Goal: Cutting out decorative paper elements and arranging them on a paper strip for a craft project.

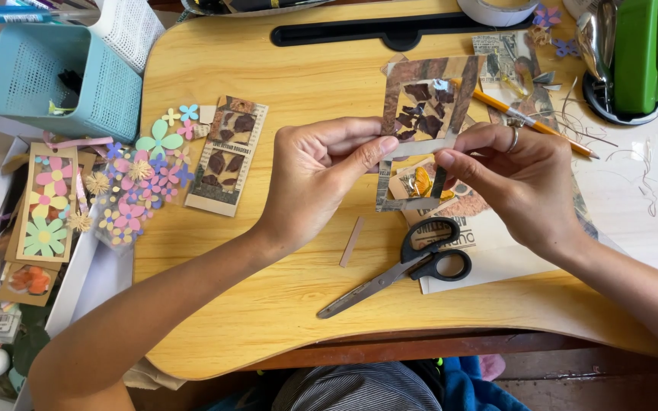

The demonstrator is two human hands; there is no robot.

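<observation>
Pale wooden lap desk [268, 297] w/ rounded corners, black slot at far edge, dark floor and blue cloth below near edge. Left of desk: light blue plastic basket [55, 87], white tray w/ flower bookmark [46, 204], scattered paper flowers [146, 179] in pink, yellow, green, blue. Leaf-collage bookmark [226, 154] flat on desk, just left of left hand [310, 183]. Thin paper strip [352, 241] lying loose below that hand. Black-handled scissors [413, 262] near front, closed, handles resting on printed paper sheet [496, 243], blades pointing toward lower left. Yellow pencil [535, 122] behind right hand [523, 183], green stapler-like tool [637, 53] in stand at far right corner, tape roll at top edge.

Both hands raised above desk centre, pinching small paper frame [413, 175] between thumb and forefinger; left thumb tip on upper bar, right fingers closed on right side, ring on one finger. Frame held in front of collage card [428, 99] w/ dark leaf pieces, partly hiding it. Other fingers curled in.

Free desk area mostly at front left and upper left; right side crowded w/ scraps and wire bits.
</observation>
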